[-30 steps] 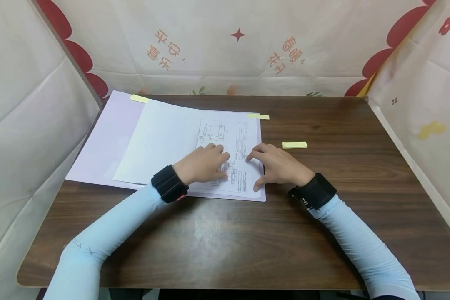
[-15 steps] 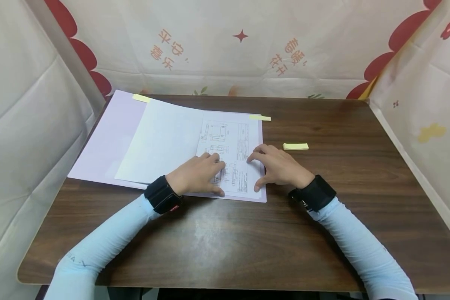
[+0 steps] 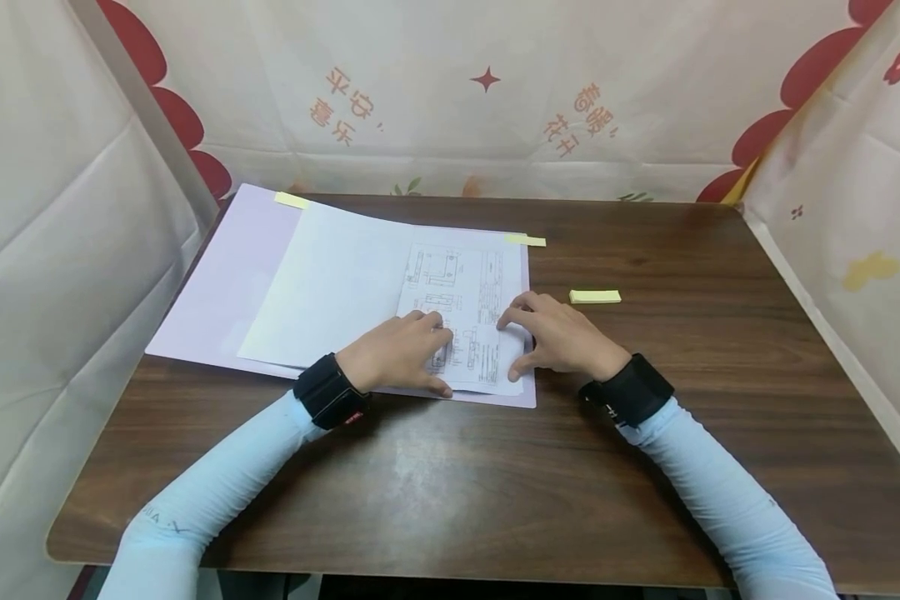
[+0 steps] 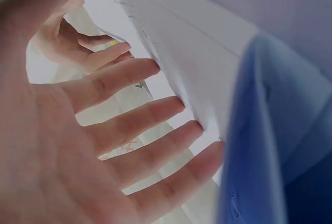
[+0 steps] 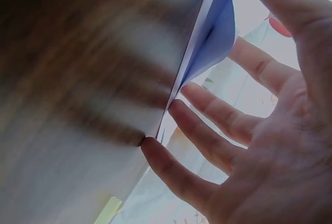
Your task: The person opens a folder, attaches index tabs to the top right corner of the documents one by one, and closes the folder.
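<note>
A lilac folder (image 3: 217,275) lies spread on the table with white sheets inside. Its left sheet (image 3: 330,275) is blank and its right sheet (image 3: 465,283) carries technical line drawings. Fingers spread, my left hand (image 3: 397,350) rests on the drawing sheet near its lower edge; the left wrist view shows these fingertips (image 4: 192,125) touching the paper. At the right edge of the sheet is my right hand (image 3: 562,333), thumb and fingertips apart. Beside its fingers, a page corner (image 5: 223,37) stands raised in the right wrist view.
Yellow sticky tabs mark the blank sheet's top (image 3: 291,200) and the drawing sheet's top right corner (image 3: 527,240). A small yellow pad of sticky notes (image 3: 595,297) lies on the brown table (image 3: 675,350), right of the folder. Printed white curtains (image 3: 420,117) surround the table.
My left hand has slid down and left across the drawing sheet, then stayed. The right hand keeps its place at the sheet's edge. The whole view has shifted slightly.
</note>
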The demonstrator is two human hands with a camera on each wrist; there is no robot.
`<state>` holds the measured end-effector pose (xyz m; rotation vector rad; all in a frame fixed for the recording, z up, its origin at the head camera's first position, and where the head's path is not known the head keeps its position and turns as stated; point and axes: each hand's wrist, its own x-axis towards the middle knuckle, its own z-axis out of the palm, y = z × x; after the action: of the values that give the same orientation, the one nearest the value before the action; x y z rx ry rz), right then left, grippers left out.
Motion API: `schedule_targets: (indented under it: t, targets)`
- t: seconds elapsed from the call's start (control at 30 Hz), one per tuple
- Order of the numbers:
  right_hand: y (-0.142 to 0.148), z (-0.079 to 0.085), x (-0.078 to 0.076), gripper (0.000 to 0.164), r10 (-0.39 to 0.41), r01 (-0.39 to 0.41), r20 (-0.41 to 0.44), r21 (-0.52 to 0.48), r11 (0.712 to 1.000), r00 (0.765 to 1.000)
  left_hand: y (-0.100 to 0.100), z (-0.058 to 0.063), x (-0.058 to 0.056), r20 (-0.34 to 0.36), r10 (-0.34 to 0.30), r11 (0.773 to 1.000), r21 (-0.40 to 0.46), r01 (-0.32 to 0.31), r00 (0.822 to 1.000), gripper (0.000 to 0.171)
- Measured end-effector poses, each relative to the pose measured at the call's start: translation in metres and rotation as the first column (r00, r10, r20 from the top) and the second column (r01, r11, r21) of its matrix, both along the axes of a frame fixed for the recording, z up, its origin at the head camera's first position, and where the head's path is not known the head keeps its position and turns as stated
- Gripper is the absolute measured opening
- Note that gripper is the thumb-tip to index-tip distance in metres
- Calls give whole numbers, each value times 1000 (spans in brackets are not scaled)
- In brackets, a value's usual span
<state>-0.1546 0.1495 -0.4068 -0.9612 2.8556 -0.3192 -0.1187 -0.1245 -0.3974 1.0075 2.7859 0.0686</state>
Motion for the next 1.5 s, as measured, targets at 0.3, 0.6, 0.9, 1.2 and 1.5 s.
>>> schedule_targets:
  t: [0.3, 0.6, 0.9, 1.2, 1.5]
  targets:
    - [-1, 1, -1, 65, 9, -9, -1, 3, 1000, 1000, -1, 4, 3, 34, 3, 999, 33, -4, 999, 71]
    - [2, 4, -3, 61, 12, -12, 3, -11, 1000, 1000, -1, 6, 7, 22, -78, 994, 74, 76, 997, 40]
    - [0, 9, -2, 51, 8, -8, 50, -18, 1000, 999, 2, 8, 10, -58, -124, 983, 131, 130, 991, 18]
    - [6, 39, 7, 47, -12, 16, 29, -138, 990, 1000, 1, 5, 13, -58, -43, 982, 182, 52, 997, 19]
    - [-3, 69, 23, 8, 89, -111, -94, -252, 961, 992, -11, 17, 25, -192, 119, 950, 307, -55, 974, 18]
